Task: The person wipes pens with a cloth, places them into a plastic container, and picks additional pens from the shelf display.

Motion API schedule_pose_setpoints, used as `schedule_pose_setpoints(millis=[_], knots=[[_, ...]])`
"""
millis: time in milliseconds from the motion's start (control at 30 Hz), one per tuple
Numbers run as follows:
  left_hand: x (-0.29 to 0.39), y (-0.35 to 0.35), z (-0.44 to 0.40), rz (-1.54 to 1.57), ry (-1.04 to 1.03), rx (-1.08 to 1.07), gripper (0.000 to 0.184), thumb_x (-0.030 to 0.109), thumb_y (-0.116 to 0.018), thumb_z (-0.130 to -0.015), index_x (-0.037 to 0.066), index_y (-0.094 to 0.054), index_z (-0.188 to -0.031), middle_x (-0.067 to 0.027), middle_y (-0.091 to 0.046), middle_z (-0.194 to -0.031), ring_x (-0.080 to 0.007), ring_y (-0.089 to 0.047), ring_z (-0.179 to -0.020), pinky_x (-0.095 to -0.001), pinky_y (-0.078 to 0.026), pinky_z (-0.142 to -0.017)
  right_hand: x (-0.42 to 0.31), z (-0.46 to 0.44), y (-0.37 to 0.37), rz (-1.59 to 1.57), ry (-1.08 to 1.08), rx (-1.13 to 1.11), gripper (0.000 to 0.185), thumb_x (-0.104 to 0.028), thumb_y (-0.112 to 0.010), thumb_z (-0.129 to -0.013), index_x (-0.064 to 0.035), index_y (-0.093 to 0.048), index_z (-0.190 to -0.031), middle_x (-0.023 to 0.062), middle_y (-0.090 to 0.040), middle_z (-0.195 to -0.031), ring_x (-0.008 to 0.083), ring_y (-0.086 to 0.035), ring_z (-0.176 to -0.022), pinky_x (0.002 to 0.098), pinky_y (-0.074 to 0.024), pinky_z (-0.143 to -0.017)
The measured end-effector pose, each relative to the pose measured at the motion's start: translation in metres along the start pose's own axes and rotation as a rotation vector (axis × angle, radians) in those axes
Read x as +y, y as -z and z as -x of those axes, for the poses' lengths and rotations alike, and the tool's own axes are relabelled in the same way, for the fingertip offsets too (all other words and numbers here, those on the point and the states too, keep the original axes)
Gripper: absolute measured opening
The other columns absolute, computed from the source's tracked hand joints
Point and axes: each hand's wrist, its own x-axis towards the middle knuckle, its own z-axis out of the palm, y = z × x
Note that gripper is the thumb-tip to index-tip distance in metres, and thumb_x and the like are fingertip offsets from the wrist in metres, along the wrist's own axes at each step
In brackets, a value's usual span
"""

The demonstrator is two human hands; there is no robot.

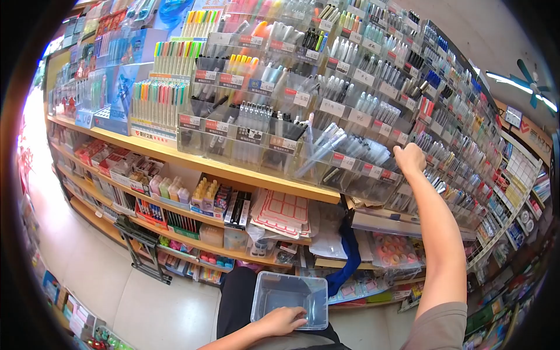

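My right hand [410, 158] reaches to the clear acrylic pen rack [251, 140], at the bottom row of compartments beside price tags. Its fingers are bent at the compartment's edge, and whatever they may hold is hidden. Pens in clear wrapping [370, 149] stand just left of it. Down at my lap, my left hand [283, 321] lies over the near rim of a clear plastic bin [319, 284], fingers loosely curved above its inside. No item shows inside the bin.
A wooden shelf edge [216, 167] runs below the rack. Lower shelves hold boxes, bottles and red-framed label sheets [282, 211]. Colored markers [156, 98] stand at the left. A dark folding stand [142, 248] is on the floor, and a blue strap [349, 256] hangs by the bin.
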Motion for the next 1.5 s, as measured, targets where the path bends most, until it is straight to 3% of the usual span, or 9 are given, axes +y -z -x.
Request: schedule_pose_setpoints(millis=[200,567,733,867,967,1367,1500], knots=[[-0.002,-0.003,-0.001,0.009,-0.013,0.004,0.034,0.029,-0.052,-0.087,0.002,-0.053,-0.107,-0.0179,-0.062,-0.096,-0.0323,-0.059,-0.091,-0.0374,-0.046,-0.079,0.009,-0.009,0.001,-0.036,0.047,0.059,0.041,-0.037,-0.057,-0.070,0.0003,-0.065,-0.086,0.0227,-0.062,-0.092,0.0377,-0.060,-0.088,0.0433,-0.0469,-0.077],[0.001,-0.005,-0.002,-0.004,-0.012,0.016,0.036,0.029,-0.053,-0.086,0.000,-0.053,-0.108,-0.0184,-0.062,-0.096,-0.0327,-0.059,-0.091,-0.0378,-0.046,-0.079,0.005,-0.007,0.001,-0.084,-0.072,0.025,0.040,-0.039,-0.060,-0.071,-0.0033,-0.065,-0.089,0.0193,-0.063,-0.095,0.0360,-0.059,-0.093,0.0432,-0.0470,-0.078],[0.005,-0.001,0.000,0.007,0.033,-0.010,0.035,0.028,-0.053,-0.087,0.001,-0.053,-0.109,-0.0184,-0.062,-0.098,-0.0319,-0.059,-0.092,-0.0365,-0.046,-0.080,0.007,-0.007,-0.002,-0.087,-0.042,0.074,0.040,-0.038,-0.060,-0.070,-0.0017,-0.065,-0.086,0.0200,-0.063,-0.090,0.0362,-0.060,-0.089,0.0430,-0.0477,-0.076],[0.006,0.002,0.001,0.005,0.016,0.001,0.034,0.028,-0.053,-0.087,0.001,-0.054,-0.108,-0.0183,-0.062,-0.096,-0.0317,-0.059,-0.092,-0.0370,-0.047,-0.079,0.017,-0.015,-0.016,-0.133,0.024,0.188,0.038,-0.036,-0.059,-0.067,0.0012,-0.065,-0.071,0.0227,-0.063,-0.077,0.0378,-0.061,-0.075,0.0439,-0.0480,-0.069],[0.013,0.010,-0.002,-0.017,-0.027,0.041,0.031,0.025,-0.053,-0.087,0.001,-0.054,-0.106,-0.0181,-0.062,-0.094,-0.0311,-0.060,-0.089,-0.0372,-0.047,-0.077,0.012,-0.011,-0.007,-0.114,-0.009,0.088,0.040,-0.038,-0.059,-0.069,-0.0012,-0.065,-0.085,0.0202,-0.063,-0.089,0.0365,-0.060,-0.087,0.0438,-0.0482,-0.075],[0.028,0.037,-0.022,0.059,-0.020,0.112,0.026,0.018,-0.055,-0.085,-0.001,-0.056,-0.103,-0.0157,-0.063,-0.092,-0.0266,-0.062,-0.086,-0.0324,-0.048,-0.076,0.019,-0.021,-0.004,-0.177,0.019,0.001,0.042,-0.038,-0.061,-0.068,-0.0001,-0.065,-0.084,0.0212,-0.063,-0.089,0.0365,-0.061,-0.087,0.0416,-0.0486,-0.075],[0.024,0.033,-0.028,0.104,0.011,0.094,0.026,0.018,-0.055,-0.086,-0.001,-0.056,-0.104,-0.0147,-0.063,-0.093,-0.0223,-0.062,-0.086,-0.0304,-0.048,-0.076,0.017,-0.019,-0.004,-0.206,-0.019,0.042,0.038,-0.032,-0.063,-0.064,0.0023,-0.065,-0.080,0.0234,-0.063,-0.086,0.0358,-0.061,-0.084,0.0409,-0.0482,-0.074]])
